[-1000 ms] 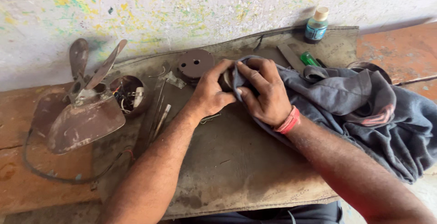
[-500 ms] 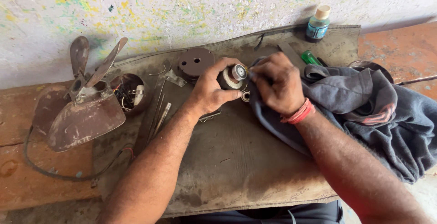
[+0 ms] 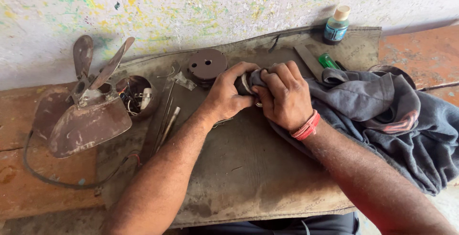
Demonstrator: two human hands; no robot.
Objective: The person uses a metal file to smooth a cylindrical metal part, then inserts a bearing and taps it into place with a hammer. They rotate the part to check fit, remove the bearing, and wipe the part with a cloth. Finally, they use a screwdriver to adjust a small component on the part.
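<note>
On the mat's middle, your left hand [image 3: 229, 94] grips a small round metal part [image 3: 245, 83]; your right hand [image 3: 284, 96] presses the soft grey cloth [image 3: 382, 115] over it. Hard, probably greasy: hold its rim firmly.

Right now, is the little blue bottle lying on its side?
No, the small blue bottle stands upright with its cap on top, against the wall at the far edge of the mat.

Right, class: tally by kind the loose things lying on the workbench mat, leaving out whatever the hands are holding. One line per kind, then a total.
Small bottle: 1
Round brown metal cover: 1
Fan assembly with blades: 1
Open motor cup with wires: 1
Grey cloth: 1
Green-handled tool: 1
Total: 6
</note>
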